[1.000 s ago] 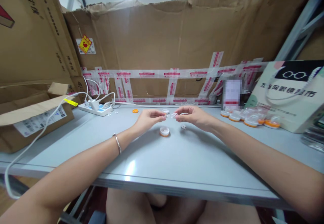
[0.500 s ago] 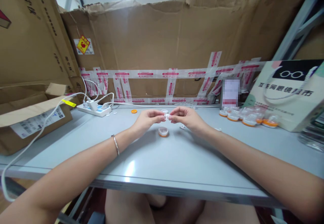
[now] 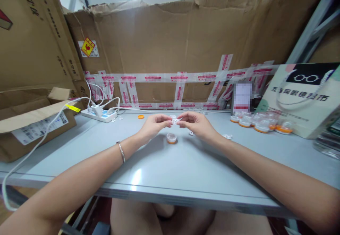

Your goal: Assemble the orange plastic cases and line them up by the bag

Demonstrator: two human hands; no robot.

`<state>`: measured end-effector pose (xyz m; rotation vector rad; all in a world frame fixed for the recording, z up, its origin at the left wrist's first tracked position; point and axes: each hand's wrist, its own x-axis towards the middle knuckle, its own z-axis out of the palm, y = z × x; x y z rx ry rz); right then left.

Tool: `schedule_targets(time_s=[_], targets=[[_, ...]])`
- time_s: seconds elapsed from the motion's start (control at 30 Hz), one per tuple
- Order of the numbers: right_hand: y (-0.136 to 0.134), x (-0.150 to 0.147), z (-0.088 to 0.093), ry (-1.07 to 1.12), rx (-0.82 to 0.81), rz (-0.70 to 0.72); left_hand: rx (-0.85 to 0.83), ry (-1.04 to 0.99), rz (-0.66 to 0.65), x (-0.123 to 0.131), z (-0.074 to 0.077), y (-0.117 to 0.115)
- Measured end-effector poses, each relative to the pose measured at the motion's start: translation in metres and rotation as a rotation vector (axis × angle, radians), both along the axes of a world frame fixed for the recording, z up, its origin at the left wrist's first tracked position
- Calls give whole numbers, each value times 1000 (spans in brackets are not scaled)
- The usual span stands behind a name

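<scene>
Between both hands is a small white plastic part (image 3: pixel 175 121) with openings in it; its exact kind is too small to make out. My left hand (image 3: pixel 155 125) pinches its left side with thumb and fingertips. On the other side, my right hand (image 3: pixel 198 123) is closed on it the same way. Just below the hands stands a small round clear cup with an orange base (image 3: pixel 171 138). Behind the fingertips lies a clear round piece (image 3: pixel 173 116), partly hidden. Small white pieces (image 3: pixel 191 133) lie by my right wrist, and more white pieces (image 3: pixel 227 136) show beyond the right forearm.
An orange ring (image 3: pixel 141 116) lies at the back, near a white power strip (image 3: pixel 99 114) with cables. Several clear, orange-based containers (image 3: pixel 261 126) stand at right before a paper bag (image 3: pixel 300 100). An open cardboard box (image 3: pixel 34 121) is at left; large cardboard (image 3: pixel 170 44) walls the back.
The white part has turned slightly between my fingertips. My right forearm has shifted a little, showing more of the white pieces behind it.
</scene>
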<state>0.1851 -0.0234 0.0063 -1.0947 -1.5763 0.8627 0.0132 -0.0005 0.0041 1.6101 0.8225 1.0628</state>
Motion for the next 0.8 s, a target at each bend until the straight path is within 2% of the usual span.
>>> schedule_targets(time_s=[0.43, 0.8], targets=[[5, 5, -3, -75, -66, 31, 59, 68, -41, -1, -5, 2], [4, 3, -2, 14, -188, 86, 94, 53, -66, -1, -8, 1]])
